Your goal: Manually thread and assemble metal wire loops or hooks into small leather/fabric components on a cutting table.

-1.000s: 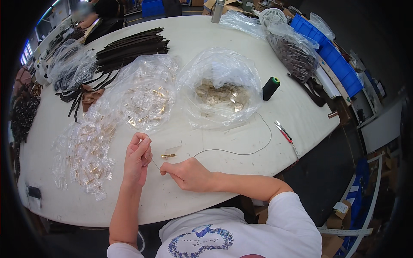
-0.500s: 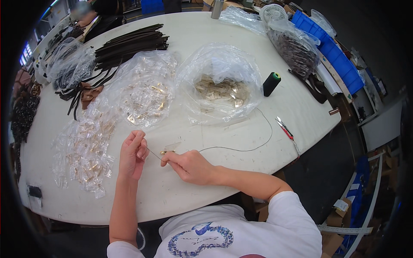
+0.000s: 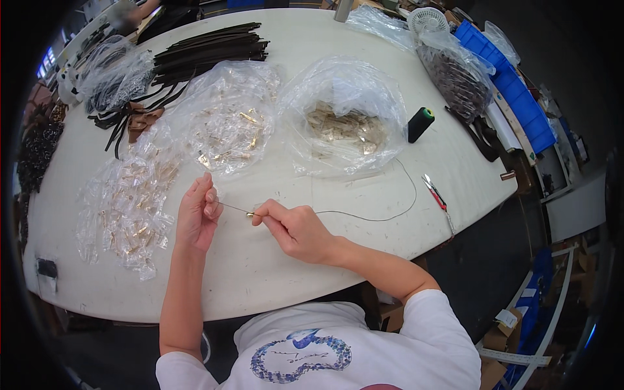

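Observation:
My left hand (image 3: 198,216) is raised over the near side of the table, thumb and fingers pinched on one end of a dark thread (image 3: 232,207). A short straight stretch of it runs to a small gold metal piece (image 3: 250,214). That piece sticks out from the closed fingertips of my right hand (image 3: 298,229); its exact kind is too small to tell. Beyond the right hand the thread curves loosely across the table toward a black spool (image 3: 420,125). Red-handled thread snips (image 3: 437,195) lie to the right.
Clear plastic bags (image 3: 224,130) of gold pieces and a larger open bag (image 3: 341,81) stand ahead. Small wrapped gold pieces (image 3: 133,224) spread at left. Dark strips (image 3: 211,52) lie far left, blue bins (image 3: 507,81) far right. Another person's arm (image 3: 148,9) shows at the far left.
My right fingertips have shifted onto the gold piece, which now lines up with the thread between my hands. The thread there looks straighter. The whole view has shifted slightly.

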A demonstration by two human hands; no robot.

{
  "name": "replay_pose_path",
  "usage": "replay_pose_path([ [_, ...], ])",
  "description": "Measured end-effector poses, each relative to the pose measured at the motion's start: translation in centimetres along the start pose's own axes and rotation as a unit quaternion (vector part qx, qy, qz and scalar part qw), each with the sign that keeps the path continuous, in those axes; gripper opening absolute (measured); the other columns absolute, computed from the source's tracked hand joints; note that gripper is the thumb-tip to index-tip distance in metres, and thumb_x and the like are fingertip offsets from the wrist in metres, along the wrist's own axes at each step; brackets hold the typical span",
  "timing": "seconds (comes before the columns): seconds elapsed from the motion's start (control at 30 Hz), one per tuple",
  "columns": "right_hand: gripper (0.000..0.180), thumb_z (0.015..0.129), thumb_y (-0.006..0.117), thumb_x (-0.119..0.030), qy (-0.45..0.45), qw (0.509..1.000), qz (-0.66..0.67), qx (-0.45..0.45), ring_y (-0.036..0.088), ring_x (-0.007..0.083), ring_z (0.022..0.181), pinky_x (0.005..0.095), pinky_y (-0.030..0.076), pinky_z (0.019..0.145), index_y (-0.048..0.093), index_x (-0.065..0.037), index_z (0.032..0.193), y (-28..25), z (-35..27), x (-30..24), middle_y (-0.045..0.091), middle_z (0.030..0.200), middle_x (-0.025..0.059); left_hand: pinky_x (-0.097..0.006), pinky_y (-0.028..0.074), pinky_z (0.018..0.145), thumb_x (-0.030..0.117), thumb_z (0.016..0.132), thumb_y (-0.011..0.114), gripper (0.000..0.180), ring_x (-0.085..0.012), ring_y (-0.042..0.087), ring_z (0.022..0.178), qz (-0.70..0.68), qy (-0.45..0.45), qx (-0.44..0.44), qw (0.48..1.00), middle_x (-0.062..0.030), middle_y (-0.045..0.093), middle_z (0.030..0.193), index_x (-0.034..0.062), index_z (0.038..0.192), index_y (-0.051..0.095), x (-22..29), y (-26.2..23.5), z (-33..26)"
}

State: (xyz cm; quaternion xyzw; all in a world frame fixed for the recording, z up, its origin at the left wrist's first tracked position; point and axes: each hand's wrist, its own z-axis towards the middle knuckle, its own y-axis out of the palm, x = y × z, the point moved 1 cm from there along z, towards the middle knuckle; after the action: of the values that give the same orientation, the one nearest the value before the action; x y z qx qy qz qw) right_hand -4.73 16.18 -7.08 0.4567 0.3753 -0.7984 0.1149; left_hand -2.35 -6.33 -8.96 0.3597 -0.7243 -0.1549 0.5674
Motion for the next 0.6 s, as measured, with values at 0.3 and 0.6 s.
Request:
replay_pose_path([
  [0.3, 0.006, 0.099, 0.054, -0.007, -0.024, 0.995, -0.086, 0.035, 0.052, 0.0209, 0.045, 0.0331, 0.039, 0.048, 0.06, -0.006, 0.1, -4.6, 2.6, -1.6, 0.058, 0.061, 0.0074, -0.019, 0.04, 0.054, 0.02, 0.098, 0.063, 0.021, -0.0018, 0.045, 0.056, 0.417, 0.211, 0.036, 0.883, 0.003, 0.062, 0.072, 0.003, 0.111, 0.063, 1.2, 1.4, -0.7],
  [0.6, 0.003, 0.098, 0.056, -0.008, -0.057, 0.984, -0.166, 0.008, 0.061, 0.0258, 0.053, 0.0356, 0.044, 0.051, 0.059, -0.006, 0.098, -3.5, 2.2, -0.8, 0.066, 0.069, 0.0088, -0.026, 0.055, 0.072, 0.015, 0.1, 0.06, 0.028, -0.0124, 0.067, 0.078, 0.257, 0.016, -0.18, 0.949, -0.0091, 0.072, 0.094, -0.001, 0.122, 0.064, -1.6, 4.9, -3.3],
])
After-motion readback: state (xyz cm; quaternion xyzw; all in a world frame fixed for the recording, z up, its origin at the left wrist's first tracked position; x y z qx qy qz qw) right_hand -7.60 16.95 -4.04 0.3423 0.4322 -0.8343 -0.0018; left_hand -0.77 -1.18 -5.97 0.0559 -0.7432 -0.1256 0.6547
